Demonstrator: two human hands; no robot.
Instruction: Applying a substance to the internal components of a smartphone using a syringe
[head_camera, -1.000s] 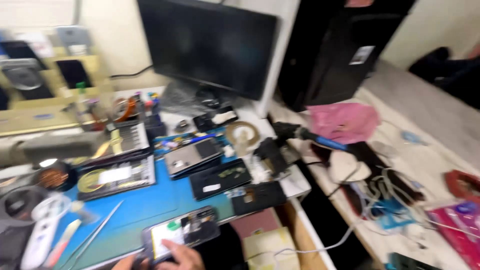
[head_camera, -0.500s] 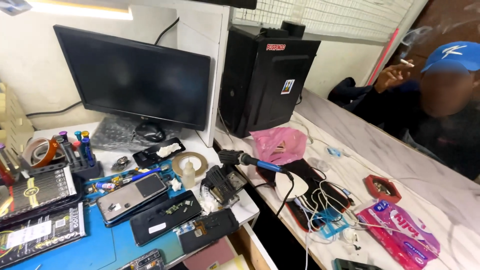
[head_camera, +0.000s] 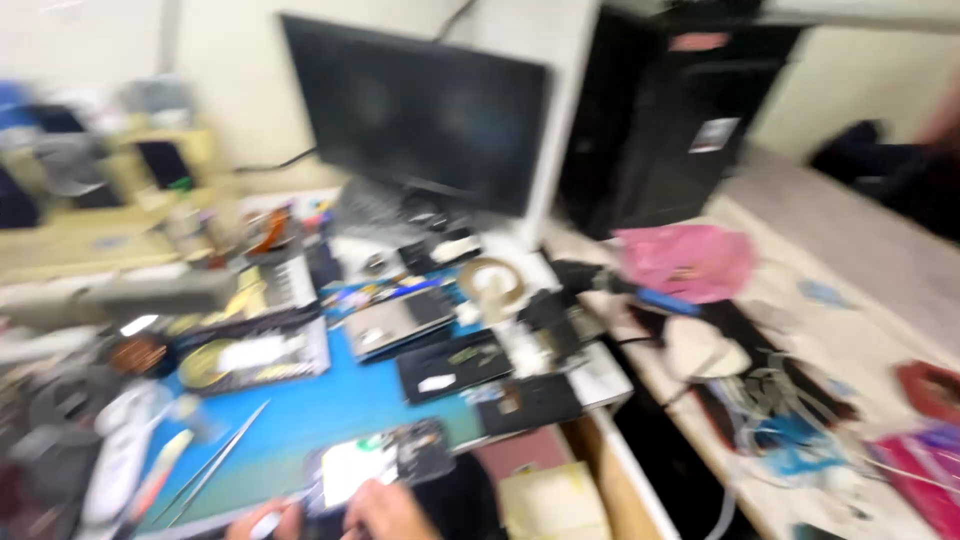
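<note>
Pretty blurry shot, but down at the bottom edge of the frame, a bit left of centre, the person's two hands are at an opened phone lying on the blue work mat. The right hand sits just under the phone with its fingers touching the lower edge, and the left hand is at the phone's left corner, pinching what looks like a small light-coloured tool or part; too smeared to say exactly what it is, or how tight either grip is. Just left of the phone a pair of tweezers lies diagonally on the mat. Higher up on the mat are several other dismantled phones, including a dark one in the middle and a grey one above it. A roll of tape sits near the centre of the frame, with a black monitor behind it in the upper middle. A black computer tower stands upper right, and a pink bag lies on the bench below it.
</note>
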